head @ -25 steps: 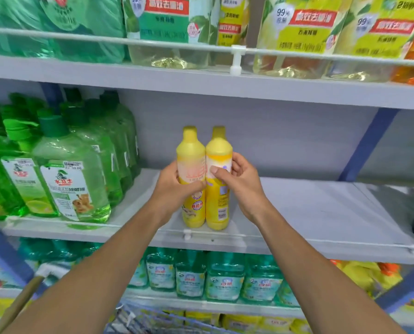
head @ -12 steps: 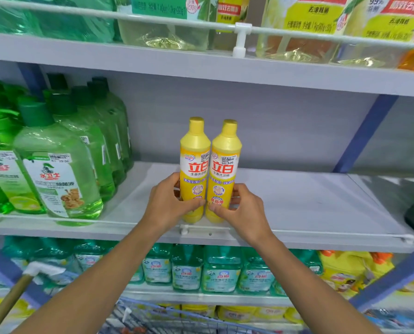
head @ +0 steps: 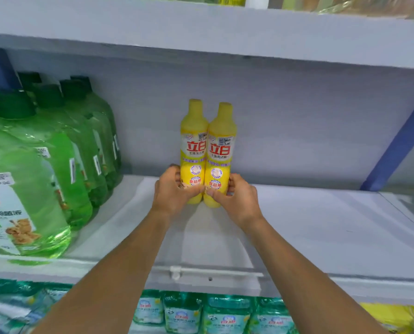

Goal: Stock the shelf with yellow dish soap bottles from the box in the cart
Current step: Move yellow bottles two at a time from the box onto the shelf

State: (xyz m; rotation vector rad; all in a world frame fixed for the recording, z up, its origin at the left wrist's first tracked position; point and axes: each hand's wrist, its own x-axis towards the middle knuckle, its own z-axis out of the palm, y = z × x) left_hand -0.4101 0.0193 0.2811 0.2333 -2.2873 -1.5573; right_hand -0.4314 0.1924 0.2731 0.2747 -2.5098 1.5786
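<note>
Two yellow dish soap bottles stand upright and touching, deep on the grey shelf (head: 321, 227) near its back wall, labels facing me. My left hand (head: 171, 190) grips the base of the left bottle (head: 193, 141). My right hand (head: 237, 197) grips the base of the right bottle (head: 221, 143). The cart and its box are out of view.
Big green detergent jugs (head: 44, 165) fill the left end of the same shelf. To the right of the yellow bottles the shelf board is bare up to a blue upright post (head: 398, 143). A low rail (head: 213, 271) runs along the front edge. Teal refill pouches (head: 201, 312) sit below.
Both hands have pushed the two bottles from the shelf's front edge back toward the rear wall; earlier the bottles were turned so their labels face front. The view has moved closer.
</note>
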